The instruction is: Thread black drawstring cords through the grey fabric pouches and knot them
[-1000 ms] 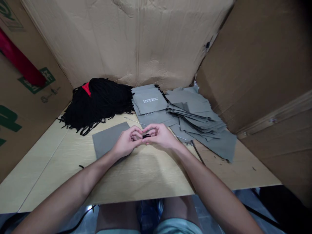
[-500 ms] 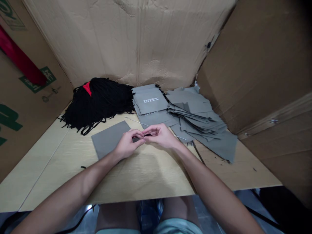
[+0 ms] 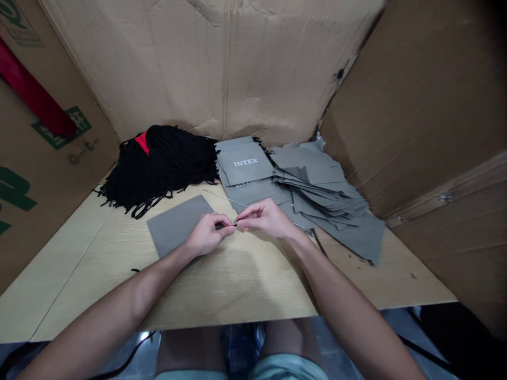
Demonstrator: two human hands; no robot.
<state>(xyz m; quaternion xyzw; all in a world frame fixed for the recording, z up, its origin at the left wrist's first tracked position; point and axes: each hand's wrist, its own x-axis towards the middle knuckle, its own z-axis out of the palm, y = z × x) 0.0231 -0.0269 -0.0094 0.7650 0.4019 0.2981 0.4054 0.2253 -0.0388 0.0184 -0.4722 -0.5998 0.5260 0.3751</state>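
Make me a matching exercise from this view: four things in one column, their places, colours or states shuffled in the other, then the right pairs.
Things
1. Heap of cords
2. Left hand
3. Thin metal rod
4. Lettered grey piece

Places, colours or states
A. Passes partly behind the right hand in this view
B. Black, with a red patch near its top
C. Carries white "INTEX" print
D. Fingertips together at a small dark piece

Right pairs: 1-B; 2-D; 3-A; 4-C
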